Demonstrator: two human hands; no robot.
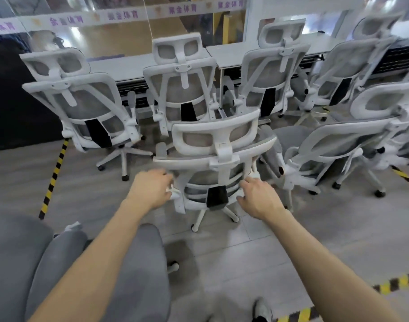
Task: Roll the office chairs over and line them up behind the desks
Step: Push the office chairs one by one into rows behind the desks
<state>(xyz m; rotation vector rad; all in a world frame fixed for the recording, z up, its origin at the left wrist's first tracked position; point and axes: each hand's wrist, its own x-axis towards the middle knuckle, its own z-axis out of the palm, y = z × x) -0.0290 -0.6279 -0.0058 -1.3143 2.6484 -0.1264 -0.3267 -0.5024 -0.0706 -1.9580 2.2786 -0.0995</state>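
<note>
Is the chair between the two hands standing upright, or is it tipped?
Upright. The chair has its white base legs and casters on the floor; left hand and right hand are at its backrest.

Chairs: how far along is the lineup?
Done: four chairs stand in a row at the desks, from the far-left chair to the far-right one.
In hand: left hand and right hand are on the back frame of the middle chair, which is behind the row.
Left: that chair and the chair on the right, angled and out of line.
</note>
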